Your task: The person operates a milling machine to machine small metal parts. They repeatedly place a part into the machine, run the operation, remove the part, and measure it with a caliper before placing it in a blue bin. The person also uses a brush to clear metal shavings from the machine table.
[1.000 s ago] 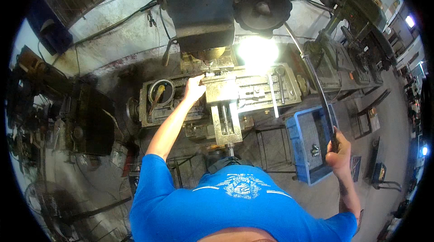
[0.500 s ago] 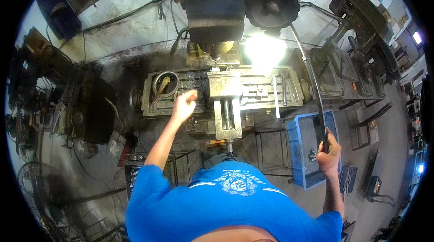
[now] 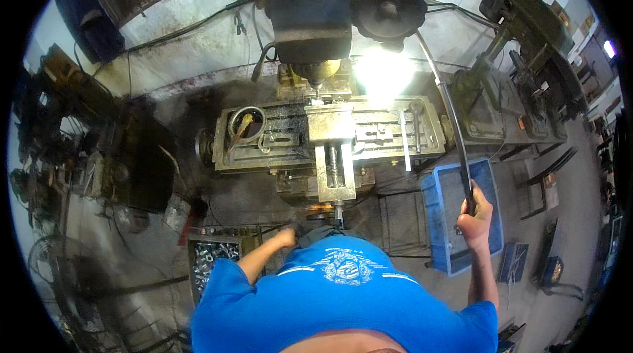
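1. Right hand (image 3: 476, 216) fist wrapped tight round the lower end of long black lever (image 3: 452, 125); lever's axis runs up-left, far toward the mill head (image 3: 310, 10).
2. Left hand (image 3: 285, 237) low, near vise (image 3: 335, 155) handle; fingers unclear.
3. Right hand alone touches the lever.

A machine workshop: milling machine (image 3: 310, 30), drill press (image 3: 521, 30), vise (image 3: 333, 155).

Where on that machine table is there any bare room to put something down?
The slotted table shows a bare stretch right of the vise, up to the thin bar. The left end is crowded by a round can. The blue crate, below the right hand, looks open.
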Tool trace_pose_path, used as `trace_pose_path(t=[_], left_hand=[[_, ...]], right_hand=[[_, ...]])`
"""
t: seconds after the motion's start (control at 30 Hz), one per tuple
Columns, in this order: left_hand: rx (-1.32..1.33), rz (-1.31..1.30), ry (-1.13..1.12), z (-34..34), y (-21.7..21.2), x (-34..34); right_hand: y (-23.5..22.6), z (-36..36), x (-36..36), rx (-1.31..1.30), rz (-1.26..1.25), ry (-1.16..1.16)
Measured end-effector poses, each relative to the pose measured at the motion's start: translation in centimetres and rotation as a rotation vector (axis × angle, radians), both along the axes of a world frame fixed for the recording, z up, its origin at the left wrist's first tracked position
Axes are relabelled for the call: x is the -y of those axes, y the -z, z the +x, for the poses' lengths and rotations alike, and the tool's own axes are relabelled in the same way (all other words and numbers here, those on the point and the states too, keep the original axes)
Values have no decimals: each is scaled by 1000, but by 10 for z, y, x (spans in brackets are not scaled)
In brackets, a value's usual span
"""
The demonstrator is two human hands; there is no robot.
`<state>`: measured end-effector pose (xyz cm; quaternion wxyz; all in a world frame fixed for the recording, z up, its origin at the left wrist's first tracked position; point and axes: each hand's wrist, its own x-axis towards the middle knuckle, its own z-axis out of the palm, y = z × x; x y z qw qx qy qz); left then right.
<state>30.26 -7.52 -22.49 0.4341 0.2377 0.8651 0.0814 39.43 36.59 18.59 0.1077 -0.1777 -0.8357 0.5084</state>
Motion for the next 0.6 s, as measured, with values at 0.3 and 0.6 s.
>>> trace_pose_path(t=[0.3,0.6], left_hand=[[113,426,-643,58,39,4],[-14,65,-613,62,-27,4]], right_hand=[[17,-3,-6,-19,-74,13],[21,-6,-7,-26,-70,-32]])
